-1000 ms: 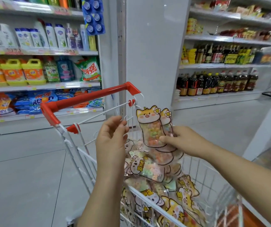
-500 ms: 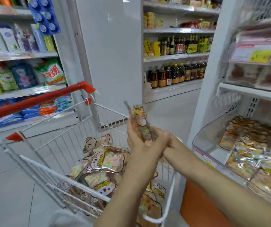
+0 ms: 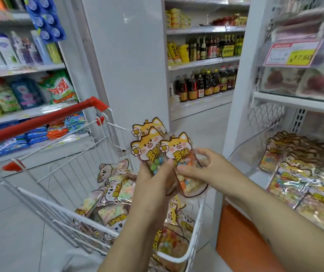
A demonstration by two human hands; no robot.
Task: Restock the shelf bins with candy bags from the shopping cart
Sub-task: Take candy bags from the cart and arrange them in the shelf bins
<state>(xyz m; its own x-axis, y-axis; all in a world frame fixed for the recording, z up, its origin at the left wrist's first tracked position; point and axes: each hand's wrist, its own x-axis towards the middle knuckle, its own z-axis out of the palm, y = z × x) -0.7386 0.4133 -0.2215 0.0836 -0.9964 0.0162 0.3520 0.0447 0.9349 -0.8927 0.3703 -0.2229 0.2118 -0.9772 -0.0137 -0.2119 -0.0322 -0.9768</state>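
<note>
White wire shopping cart (image 3: 59, 208) with red handle, near left; it holds a heap of cat-shaped candy bags (image 3: 116, 191). Clear plastic shelf bin (image 3: 241, 154) at right, part-filled with stacked bags of the same kind (image 3: 304, 183). 3 yellow cat-faced candy bags (image 3: 153, 152) fanned upright above the cart, between cart and bin. Left hand (image 3: 155, 185) grips their lower halves, thumb across the front. Right hand (image 3: 206, 171) pinches the rightmost bag.

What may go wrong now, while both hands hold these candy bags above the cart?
1. The left hand and right hand pinch three fanned candy bags at their lower parts; one may slip back into the shopping cart.
2. The shelf bin holds a sloping pile, so added bags may slide forward.
</note>
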